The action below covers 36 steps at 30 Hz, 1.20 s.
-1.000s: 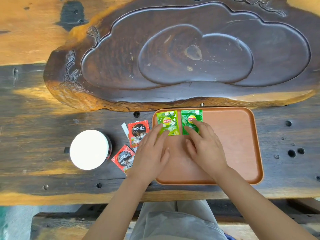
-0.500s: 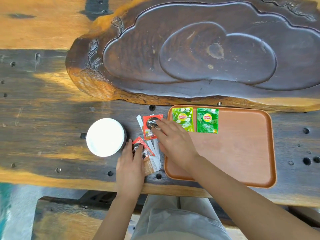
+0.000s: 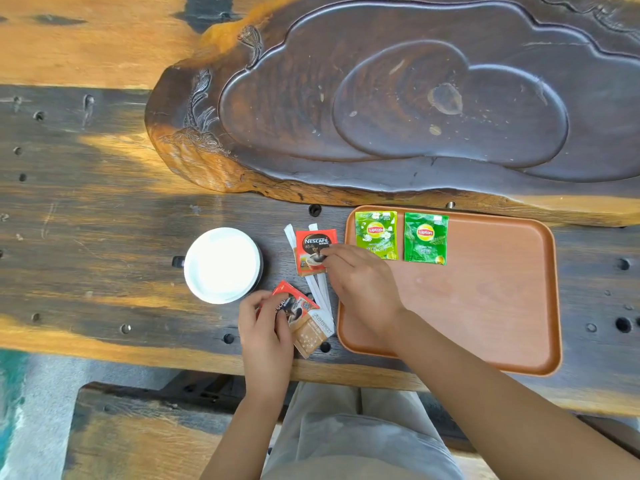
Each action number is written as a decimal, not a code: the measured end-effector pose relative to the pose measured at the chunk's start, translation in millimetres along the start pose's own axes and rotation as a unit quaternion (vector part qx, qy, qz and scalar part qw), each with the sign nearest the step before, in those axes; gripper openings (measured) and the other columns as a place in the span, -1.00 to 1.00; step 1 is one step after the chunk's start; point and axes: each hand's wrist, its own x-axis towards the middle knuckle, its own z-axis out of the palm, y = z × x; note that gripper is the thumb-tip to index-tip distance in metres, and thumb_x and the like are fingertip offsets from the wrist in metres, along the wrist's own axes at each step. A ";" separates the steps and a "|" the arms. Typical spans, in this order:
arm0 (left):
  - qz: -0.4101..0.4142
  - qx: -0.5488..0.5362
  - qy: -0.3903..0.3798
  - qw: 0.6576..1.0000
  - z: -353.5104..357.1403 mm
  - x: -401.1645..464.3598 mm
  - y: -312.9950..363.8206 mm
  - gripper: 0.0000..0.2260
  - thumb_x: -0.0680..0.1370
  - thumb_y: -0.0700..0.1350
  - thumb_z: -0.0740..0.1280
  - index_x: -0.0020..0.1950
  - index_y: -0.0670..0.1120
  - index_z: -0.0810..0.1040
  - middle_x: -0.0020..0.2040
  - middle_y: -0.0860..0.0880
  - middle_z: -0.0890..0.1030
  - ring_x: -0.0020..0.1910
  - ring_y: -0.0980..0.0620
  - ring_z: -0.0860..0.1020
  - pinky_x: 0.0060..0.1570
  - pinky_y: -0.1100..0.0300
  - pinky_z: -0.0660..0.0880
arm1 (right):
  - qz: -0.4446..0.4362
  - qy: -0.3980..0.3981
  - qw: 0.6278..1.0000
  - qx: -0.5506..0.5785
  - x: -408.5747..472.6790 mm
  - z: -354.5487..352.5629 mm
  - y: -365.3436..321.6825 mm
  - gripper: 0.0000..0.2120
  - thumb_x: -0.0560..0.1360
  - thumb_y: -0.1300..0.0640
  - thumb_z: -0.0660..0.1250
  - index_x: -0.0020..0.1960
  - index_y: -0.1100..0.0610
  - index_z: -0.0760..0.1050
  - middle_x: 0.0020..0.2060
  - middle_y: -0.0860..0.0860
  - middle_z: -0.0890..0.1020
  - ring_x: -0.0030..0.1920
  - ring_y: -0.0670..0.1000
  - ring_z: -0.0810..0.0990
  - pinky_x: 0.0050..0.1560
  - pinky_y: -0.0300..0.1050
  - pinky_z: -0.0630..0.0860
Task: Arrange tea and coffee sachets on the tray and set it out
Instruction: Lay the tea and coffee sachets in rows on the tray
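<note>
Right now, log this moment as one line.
tray: two Lipton sachets at far-left | left grip: holds near Nescafé, off tray | right grip: pinches far Nescafé, off tray

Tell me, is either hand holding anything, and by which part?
The left hand grips the nearer red Nescafé sachet by its left edge; the right hand pinches the farther red Nescafé sachet at its right edge.

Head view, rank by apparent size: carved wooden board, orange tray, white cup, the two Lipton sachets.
1. carved wooden board
2. orange tray
3. white cup
4. light-green Lipton sachet and dark-green Lipton sachet: these look alike, so they are not ranked against each other.
</note>
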 end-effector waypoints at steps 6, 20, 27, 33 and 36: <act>0.038 -0.035 0.088 0.995 -18.2 1.8 17.8 -0.76 0.44 -0.46 0.31 0.04 -0.24 0.60 -0.01 -0.16 0.51 0.01 0.17 0.42 0.08 0.44 0.38 | 0.120 0.154 0.970 0.144 -8.9 -20.2 -14.6 -0.88 0.38 0.41 0.42 -0.11 0.27 0.62 -0.12 0.13 0.70 -0.06 0.05 0.65 0.03 -0.19 0.56; 0.128 -0.074 -0.221 0.964 37.2 26.0 80.4 -0.70 0.42 -0.45 0.26 0.02 -0.14 0.62 0.04 -0.08 0.57 0.00 0.23 0.42 0.05 0.63 0.18 | 0.089 0.119 0.988 -0.044 -140.5 -54.9 59.4 -0.79 0.51 0.23 0.22 -0.16 0.24 0.62 -0.10 0.09 0.69 0.00 0.07 0.63 0.12 -0.11 0.50; 0.237 0.089 -0.200 0.947 46.2 10.8 68.4 -0.65 0.37 -0.21 0.43 0.14 -0.12 0.53 0.25 -0.16 0.47 0.26 -0.12 0.38 0.21 0.03 0.34 | 0.133 0.073 0.987 -0.059 -152.0 -46.2 54.6 -0.79 0.42 0.08 0.34 0.00 0.16 0.60 0.05 0.13 0.63 0.12 0.10 0.52 0.14 -0.06 0.41; 0.292 0.154 -0.256 0.909 49.1 -5.4 60.4 -0.59 0.29 -0.22 0.51 0.12 -0.15 0.57 0.17 -0.18 0.56 0.15 -0.18 0.52 0.14 -0.03 0.46 | 0.185 0.033 0.981 -0.054 -136.6 -33.3 48.4 -0.60 0.29 0.24 0.53 0.11 0.17 0.58 0.12 0.16 0.60 0.13 0.20 0.55 0.09 0.04 0.52; 0.295 0.147 -0.261 0.908 53.0 -2.5 59.5 -0.59 0.29 -0.32 0.48 0.13 -0.18 0.57 0.17 -0.21 0.55 0.15 -0.18 0.52 0.13 0.00 0.47 | 0.193 0.034 0.980 -0.043 -132.0 -31.2 50.7 -0.59 0.30 0.24 0.51 0.14 0.17 0.56 0.14 0.15 0.59 0.16 0.20 0.53 0.10 0.06 0.52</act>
